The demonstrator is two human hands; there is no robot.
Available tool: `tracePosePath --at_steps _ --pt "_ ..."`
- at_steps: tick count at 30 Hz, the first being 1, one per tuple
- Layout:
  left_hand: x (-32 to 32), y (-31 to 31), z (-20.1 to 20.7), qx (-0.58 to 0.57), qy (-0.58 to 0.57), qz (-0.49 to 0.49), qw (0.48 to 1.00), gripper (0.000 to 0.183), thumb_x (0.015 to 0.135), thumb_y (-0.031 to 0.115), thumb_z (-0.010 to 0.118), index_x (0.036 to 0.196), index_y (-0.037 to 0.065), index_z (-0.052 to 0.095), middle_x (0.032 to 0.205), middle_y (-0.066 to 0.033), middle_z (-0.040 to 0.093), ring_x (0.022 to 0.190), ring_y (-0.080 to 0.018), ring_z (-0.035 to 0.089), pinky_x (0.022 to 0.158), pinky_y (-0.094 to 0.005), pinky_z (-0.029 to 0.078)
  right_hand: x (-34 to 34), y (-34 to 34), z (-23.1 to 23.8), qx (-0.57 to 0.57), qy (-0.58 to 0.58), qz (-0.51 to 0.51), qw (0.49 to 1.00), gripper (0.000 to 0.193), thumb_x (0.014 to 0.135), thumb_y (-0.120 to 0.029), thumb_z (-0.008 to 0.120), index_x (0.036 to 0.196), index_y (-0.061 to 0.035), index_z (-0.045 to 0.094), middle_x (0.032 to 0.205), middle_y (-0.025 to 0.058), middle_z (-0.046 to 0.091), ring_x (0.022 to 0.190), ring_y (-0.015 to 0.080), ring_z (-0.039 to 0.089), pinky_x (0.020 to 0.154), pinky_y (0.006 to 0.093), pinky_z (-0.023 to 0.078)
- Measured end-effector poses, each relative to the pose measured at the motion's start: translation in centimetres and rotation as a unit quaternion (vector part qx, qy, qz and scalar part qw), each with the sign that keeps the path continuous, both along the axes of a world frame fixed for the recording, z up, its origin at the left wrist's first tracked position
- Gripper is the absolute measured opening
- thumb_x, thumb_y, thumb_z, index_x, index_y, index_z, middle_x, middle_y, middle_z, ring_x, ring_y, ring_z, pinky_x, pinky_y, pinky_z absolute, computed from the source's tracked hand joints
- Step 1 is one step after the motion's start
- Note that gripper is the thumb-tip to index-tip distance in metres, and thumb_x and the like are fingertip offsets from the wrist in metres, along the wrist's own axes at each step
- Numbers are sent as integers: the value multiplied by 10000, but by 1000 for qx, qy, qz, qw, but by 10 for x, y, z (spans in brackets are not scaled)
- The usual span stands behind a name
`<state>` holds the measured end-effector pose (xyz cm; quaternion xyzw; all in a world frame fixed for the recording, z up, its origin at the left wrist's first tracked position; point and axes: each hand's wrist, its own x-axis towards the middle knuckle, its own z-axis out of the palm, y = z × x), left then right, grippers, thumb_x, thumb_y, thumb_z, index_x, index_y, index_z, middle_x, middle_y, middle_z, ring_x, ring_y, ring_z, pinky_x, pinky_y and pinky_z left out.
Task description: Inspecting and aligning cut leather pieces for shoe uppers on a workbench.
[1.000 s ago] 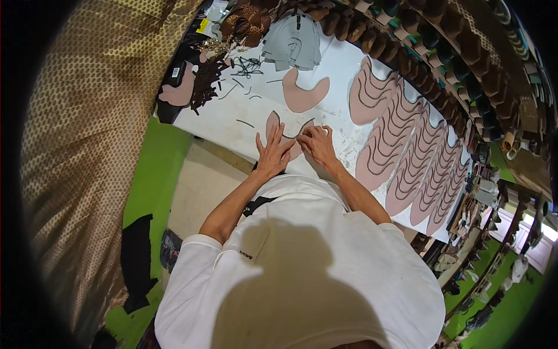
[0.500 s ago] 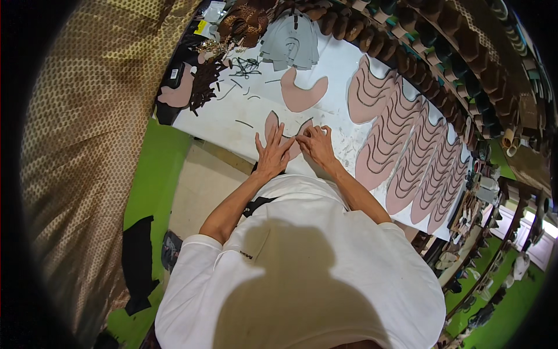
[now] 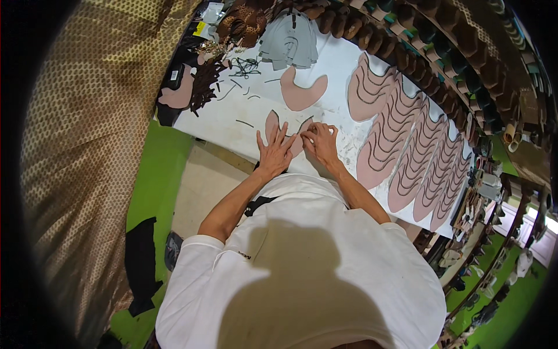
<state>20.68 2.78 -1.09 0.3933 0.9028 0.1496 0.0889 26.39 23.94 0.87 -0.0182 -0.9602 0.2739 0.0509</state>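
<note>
A pink crescent-shaped piece (image 3: 295, 148) lies on the white table close to my body, with a dark strip (image 3: 304, 124) along its inner edge. My left hand (image 3: 274, 151) rests flat across its left half, fingers spread. At the right half of the piece, my right hand (image 3: 318, 143) has thumb and fingertips pinched at the inner edge; what is between them is too small and covered to make out. Just beyond lies another pink crescent (image 3: 303, 98) without a visible dark edge. A loose dark strip (image 3: 244, 123) lies left of my hands.
Overlapping rows of dark-edged pink pieces (image 3: 372, 166) cover the table's right side. A grey stack of cut pieces (image 3: 289, 43), tangled dark strips (image 3: 244, 67) and brown scraps (image 3: 204, 84) occupy the far side. Rows of brown shoe parts (image 3: 365, 39) line the far right edge.
My right hand has shifted slightly to the right along the edge, and its knuckles are raised a little more. My left hand stays pressed on the pink piece.
</note>
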Motion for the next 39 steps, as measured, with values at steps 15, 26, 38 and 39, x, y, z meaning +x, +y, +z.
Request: tracePosePath --at_steps 15,26,38,39 --pt "0 1 10 -34 -83 28 996 678 967 290 561 1626 279 404 1782 -59 143 1639 -338 78 1148 -830 -1 7 -7 -6 33 -43 -9 998 446 895 -164 688 1330 -261 712 1568 84 462 1480 343 364 1175 669 189" --pt "-5 0 5 12 -65 0 998 560 1001 311 557 1557 269 509 1779 -99 126 1633 -370 64 1129 -845 -18 7 -9 -12 -19 -24 -53 998 353 942 -248 682 1288 -266 751 1600 95 447 1494 384 334 1191 694 109" --pt "-15 15 12 46 -6 9 999 506 933 203 618 1437 248 608 1767 -132 158 1631 -381 91 1156 -813 4 17 -13 -19 -44 13 -210 977 394 949 -365 697 1251 -118 751 1512 110 518 1462 327 376 1180 642 149" --pt "-14 15 12 64 -3 21 998 522 931 209 616 1451 257 601 1768 -133 153 1630 -384 92 1155 -814 9 19 -13 -19 -28 13 -216 976 400 949 -360 697 1245 -95 746 1508 113 519 1457 330 381 1179 641 154"
